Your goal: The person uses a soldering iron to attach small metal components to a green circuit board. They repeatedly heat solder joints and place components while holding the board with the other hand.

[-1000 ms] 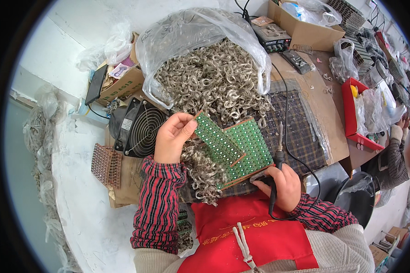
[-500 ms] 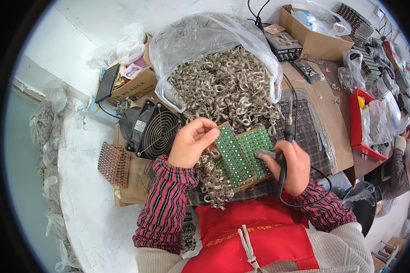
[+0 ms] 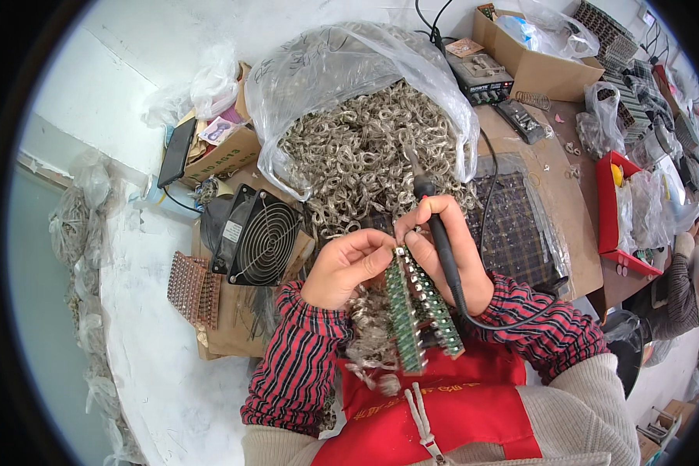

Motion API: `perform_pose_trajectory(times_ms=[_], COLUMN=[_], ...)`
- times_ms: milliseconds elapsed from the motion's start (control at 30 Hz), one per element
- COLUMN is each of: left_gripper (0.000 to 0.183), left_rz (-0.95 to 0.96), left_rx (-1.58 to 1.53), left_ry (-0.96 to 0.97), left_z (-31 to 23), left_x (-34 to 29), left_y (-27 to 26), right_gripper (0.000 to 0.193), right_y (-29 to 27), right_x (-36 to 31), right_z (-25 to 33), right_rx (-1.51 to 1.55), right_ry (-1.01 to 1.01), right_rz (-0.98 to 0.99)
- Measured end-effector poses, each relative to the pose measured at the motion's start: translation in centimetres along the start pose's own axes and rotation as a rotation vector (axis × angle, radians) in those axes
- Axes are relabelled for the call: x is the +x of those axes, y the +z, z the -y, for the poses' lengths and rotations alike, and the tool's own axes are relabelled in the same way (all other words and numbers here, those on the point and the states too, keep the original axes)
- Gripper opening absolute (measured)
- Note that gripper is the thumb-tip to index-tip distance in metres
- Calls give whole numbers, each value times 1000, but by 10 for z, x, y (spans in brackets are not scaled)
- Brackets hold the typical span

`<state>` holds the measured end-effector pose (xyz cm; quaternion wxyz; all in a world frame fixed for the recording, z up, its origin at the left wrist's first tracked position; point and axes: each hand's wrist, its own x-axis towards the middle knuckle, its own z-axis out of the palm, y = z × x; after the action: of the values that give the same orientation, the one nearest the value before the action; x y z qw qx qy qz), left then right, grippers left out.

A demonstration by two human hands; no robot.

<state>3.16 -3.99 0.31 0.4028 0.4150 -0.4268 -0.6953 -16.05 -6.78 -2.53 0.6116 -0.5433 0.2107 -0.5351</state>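
The left grip point(image 3: 348, 270) and the right grip point(image 3: 452, 260) meet fingertip to fingertip, pinching green circuit boards point(image 3: 405, 320) by their upper ends on the near side of a clear plastic bag point(image 3: 293, 87) of metal loops point(image 3: 380, 144); the boards stretch from there toward a red apron point(image 3: 474, 415). The right grip also clasps a soldering iron point(image 3: 444, 245), its tip pointing toward the bag.
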Motion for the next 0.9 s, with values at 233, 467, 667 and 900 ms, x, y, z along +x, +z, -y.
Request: perform_pose_trajectory(times_ms=[233, 467, 667, 900], left_gripper=[13, 22, 21, 20], left_rz=[-284, -180, -119, 56], left_rx=[795, 1337, 1108, 488], left_ry=[-105, 111, 43, -247], left_z=[2, 21, 8, -1], left_x=[0, 11, 15, 28], left_y=[-21, -25, -36, -49], right_gripper=[25, 40, 34, 41], right_y=[-12, -26, -38, -49], right_x=[1, -31, -60, -64], right_z=[-8, 28, 2, -6], right_rx=[-918, -1071, -1142, -881], right_ry=[-89, -281, -483, -425], right_rz=[177, 417, 641, 449])
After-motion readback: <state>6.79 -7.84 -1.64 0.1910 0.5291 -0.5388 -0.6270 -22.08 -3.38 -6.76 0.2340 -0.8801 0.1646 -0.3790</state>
